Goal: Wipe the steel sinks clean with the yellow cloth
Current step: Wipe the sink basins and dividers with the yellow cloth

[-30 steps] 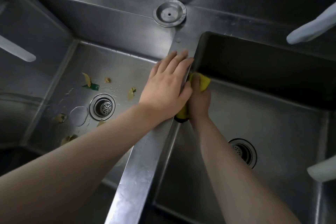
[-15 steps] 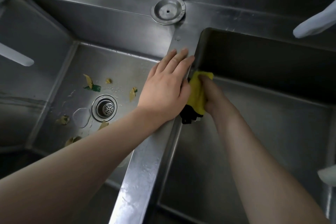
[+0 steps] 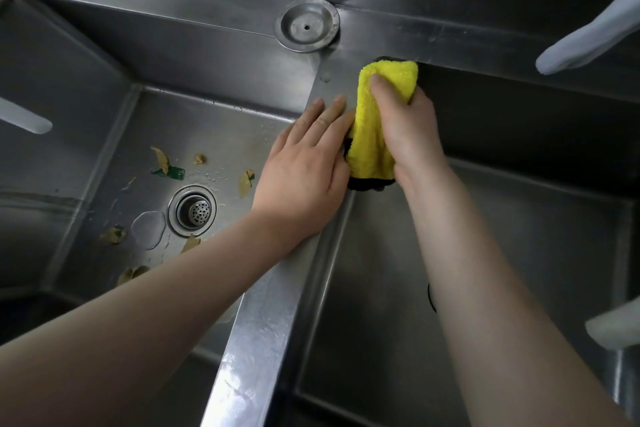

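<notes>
Two hands are in the shot, and the big change over the last second is where the yellow cloth (image 3: pixel 377 121) is. A second ago it was tucked down against the inside wall of the right sink (image 3: pixel 519 253), mostly hidden behind the left hand. Now it's been dragged up and over, so it lies on top of the steel divider (image 3: pixel 263 333) between the two basins, its far end reaching the back corner at about 12 o'clock from the hands.

The right hand (image 3: pixel 412 128) grips the cloth, thumb pressed on top and fingers wrapped round its right edge, so it's properly clamped on, not just pushing flat. The left hand (image 3: pixel 304 177) lies flat on the divider with fingers straight, fingertips just touching the cloth's left edge, holding nothing. It has slid a bit nearer to the person while the cloth went up past it.

My read: the wipe has gone from the wall to the rim, so that corner is getting done. The left sink (image 3: pixel 114 135) at 9 o'clock has leaf scraps (image 3: pixel 161 159) and puddles round its drain (image 3: pixel 192 210), so there's plenty left. A round metal cap (image 3: pixel 306 24) sits on the back ledge at 11 o'clock from the cloth.
</notes>
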`<state>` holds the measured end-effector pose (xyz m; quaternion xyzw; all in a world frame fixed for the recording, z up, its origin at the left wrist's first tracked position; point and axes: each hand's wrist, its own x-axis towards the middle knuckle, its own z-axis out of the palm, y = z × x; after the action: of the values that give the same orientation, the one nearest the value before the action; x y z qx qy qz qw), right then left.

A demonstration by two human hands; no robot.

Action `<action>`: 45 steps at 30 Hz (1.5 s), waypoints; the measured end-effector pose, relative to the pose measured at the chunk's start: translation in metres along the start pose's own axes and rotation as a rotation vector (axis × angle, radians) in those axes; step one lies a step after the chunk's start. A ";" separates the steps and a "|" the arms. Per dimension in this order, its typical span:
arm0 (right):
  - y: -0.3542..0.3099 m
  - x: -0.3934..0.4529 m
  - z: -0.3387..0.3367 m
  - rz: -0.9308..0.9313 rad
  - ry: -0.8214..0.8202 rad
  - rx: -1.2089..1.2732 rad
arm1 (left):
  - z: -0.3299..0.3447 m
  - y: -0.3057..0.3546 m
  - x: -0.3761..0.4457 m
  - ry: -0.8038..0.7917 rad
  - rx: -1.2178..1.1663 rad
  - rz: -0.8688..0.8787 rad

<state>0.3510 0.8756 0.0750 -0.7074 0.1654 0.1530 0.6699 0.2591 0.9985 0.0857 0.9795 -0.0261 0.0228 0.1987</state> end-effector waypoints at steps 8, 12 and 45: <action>0.043 0.027 0.026 -0.115 0.236 0.003 | 0.000 0.000 0.000 -0.004 0.027 0.002; 0.060 0.042 0.031 -0.083 0.265 0.003 | -0.001 0.001 0.001 0.002 0.031 0.004; 0.089 0.033 0.011 -0.227 0.255 -0.027 | -0.004 0.003 0.001 -0.028 0.015 -0.016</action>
<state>0.3413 0.8814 -0.0200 -0.7440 0.1659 -0.0125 0.6471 0.2600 0.9970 0.0912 0.9813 -0.0210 0.0078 0.1911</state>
